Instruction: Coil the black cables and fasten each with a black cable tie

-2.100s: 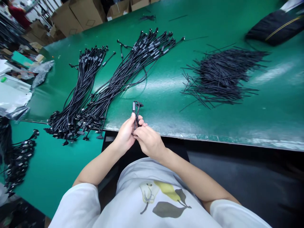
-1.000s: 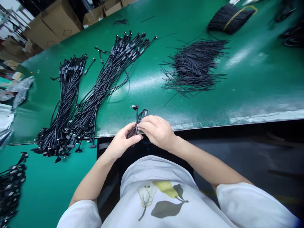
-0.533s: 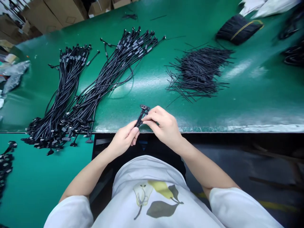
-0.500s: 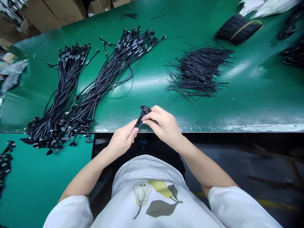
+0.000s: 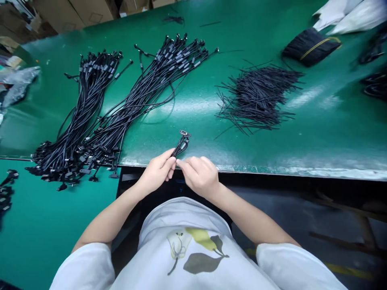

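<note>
We have the folded cable (image 5: 182, 146) just above the worktop (image 5: 305, 147), near its front edge, with the connector (image 5: 184, 133) towards twelve o'clock. Our left hand (image 5: 157, 171) pinches it from seven o'clock; our right hand (image 5: 198, 175) is curled at five o'clock, thumb beside the left fingertips, and we cannot tell whether it grips anything. We would do best to keep that left pinch firm, so the loops lie together, turn only with the right fingertips, and spare the connector any sharp bend. The strips (image 5: 261, 94) lie within reach at two o'clock.
</note>
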`<action>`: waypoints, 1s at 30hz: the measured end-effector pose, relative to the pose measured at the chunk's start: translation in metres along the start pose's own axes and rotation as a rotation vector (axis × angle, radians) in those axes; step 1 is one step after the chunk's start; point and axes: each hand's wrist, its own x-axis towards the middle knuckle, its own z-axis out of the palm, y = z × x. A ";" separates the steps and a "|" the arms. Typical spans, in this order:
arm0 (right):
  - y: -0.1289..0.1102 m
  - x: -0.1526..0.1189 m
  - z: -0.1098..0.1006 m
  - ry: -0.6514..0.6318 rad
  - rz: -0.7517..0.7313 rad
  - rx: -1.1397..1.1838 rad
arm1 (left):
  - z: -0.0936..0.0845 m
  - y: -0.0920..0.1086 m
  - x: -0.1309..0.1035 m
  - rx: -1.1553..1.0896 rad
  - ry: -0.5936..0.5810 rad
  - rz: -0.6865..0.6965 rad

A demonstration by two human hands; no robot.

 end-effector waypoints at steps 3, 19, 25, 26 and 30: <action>0.017 0.003 -0.001 0.066 -0.022 -0.081 | 0.002 0.003 0.001 -0.233 -0.096 -0.037; -0.004 0.005 -0.001 0.244 -0.002 0.023 | -0.001 0.008 -0.005 -0.076 -0.114 0.035; 0.019 0.019 -0.011 0.225 0.004 -0.079 | 0.000 0.011 -0.004 -0.155 -0.169 0.016; 0.019 0.022 -0.012 0.224 -0.019 -0.087 | 0.000 0.009 -0.003 -0.069 -0.150 0.039; 0.008 0.023 -0.005 0.182 -0.147 -0.074 | -0.002 0.001 0.001 0.202 0.013 0.125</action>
